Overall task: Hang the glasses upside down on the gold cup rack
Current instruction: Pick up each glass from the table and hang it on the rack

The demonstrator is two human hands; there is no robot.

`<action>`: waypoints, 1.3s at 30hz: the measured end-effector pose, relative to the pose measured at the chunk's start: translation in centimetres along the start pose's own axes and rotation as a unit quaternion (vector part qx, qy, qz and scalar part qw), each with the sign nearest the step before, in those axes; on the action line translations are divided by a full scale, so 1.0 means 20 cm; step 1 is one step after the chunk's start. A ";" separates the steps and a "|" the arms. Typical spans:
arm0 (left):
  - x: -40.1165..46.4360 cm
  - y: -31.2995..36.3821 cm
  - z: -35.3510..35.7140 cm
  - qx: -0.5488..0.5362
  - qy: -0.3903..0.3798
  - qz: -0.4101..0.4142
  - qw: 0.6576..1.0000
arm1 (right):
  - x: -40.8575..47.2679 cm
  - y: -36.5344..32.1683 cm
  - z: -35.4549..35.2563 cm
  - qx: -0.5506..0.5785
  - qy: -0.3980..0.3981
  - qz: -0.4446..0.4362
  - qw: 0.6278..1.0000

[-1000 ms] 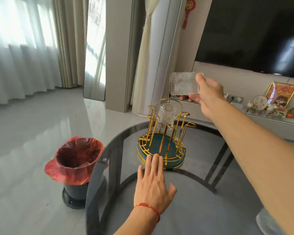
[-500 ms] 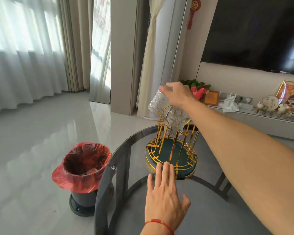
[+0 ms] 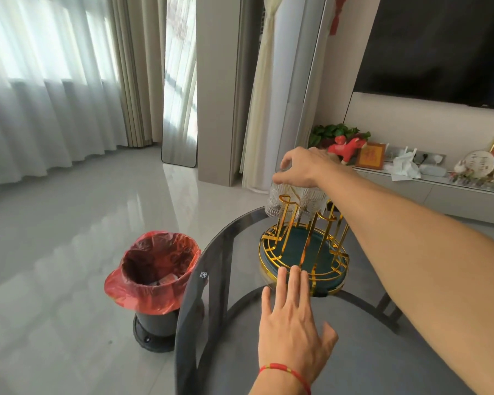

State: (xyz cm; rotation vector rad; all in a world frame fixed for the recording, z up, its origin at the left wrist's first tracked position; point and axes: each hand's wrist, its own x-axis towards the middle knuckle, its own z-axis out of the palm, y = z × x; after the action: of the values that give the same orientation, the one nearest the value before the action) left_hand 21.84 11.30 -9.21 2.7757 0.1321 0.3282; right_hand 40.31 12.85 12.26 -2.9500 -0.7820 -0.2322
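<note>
The gold cup rack (image 3: 303, 246) with a teal base stands on the dark round glass table (image 3: 228, 280). My right hand (image 3: 303, 169) grips the base of a clear patterned glass (image 3: 275, 202), which is upside down over a gold prong on the rack's far left side. A second clear glass (image 3: 315, 202) hangs upside down just right of it, partly hidden by my forearm. Flat on the table lies my left hand (image 3: 293, 323), fingers apart, its fingertips touching the rack's front rim.
A black bin with a red bag (image 3: 154, 280) stands on the floor left of the table. A TV shelf (image 3: 411, 178) with ornaments runs along the right wall. Curtains and a mirror stand at the back.
My right hand swung the glass from sideways in the air to upside down and lowered it onto the rack. The view shifted left. My left hand stayed by the rack's base.
</note>
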 end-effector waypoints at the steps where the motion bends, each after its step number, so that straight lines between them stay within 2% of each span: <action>1: 0.00 0.00 0.00 -0.001 0.001 0.000 1.000 | 0.00 0.00 0.00 -0.019 -0.008 -0.002 1.000; 8: 0.00 -0.01 0.02 -0.005 0.025 0.000 1.000 | -0.01 0.03 -0.02 -0.059 -0.035 -0.036 0.997; 14: 0.00 -0.03 0.03 -0.003 0.037 -0.006 0.999 | -0.25 0.13 -0.07 0.046 0.145 -0.079 0.985; 20: 0.00 -0.03 0.01 0.010 0.032 -0.016 0.999 | -0.78 0.35 -0.11 0.080 0.203 -0.093 0.971; 23: -0.03 0.01 -0.02 0.020 0.032 -0.017 0.999 | -1.13 0.50 -0.11 0.093 0.217 -0.067 0.969; 27: -0.11 0.17 -0.07 -0.005 0.055 0.017 0.998 | -1.51 0.69 -0.06 0.170 0.226 0.030 0.959; 33: -0.31 0.54 -0.07 -0.102 0.027 0.181 0.978 | -2.06 0.85 0.09 0.273 0.323 0.132 0.897; 36: -0.43 0.67 -0.07 -0.157 0.035 0.215 0.963 | -2.25 0.94 0.08 0.304 0.363 0.164 0.865; 39: -0.60 0.85 -0.03 -0.228 0.004 0.243 0.943 | -2.33 1.01 0.04 0.364 0.403 0.227 0.809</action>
State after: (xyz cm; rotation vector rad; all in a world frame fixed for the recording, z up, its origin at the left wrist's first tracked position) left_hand 10.98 -5.93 -5.40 2.3081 -0.5654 0.4272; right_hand 10.36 -27.18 2.99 -1.9118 0.0029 -0.8389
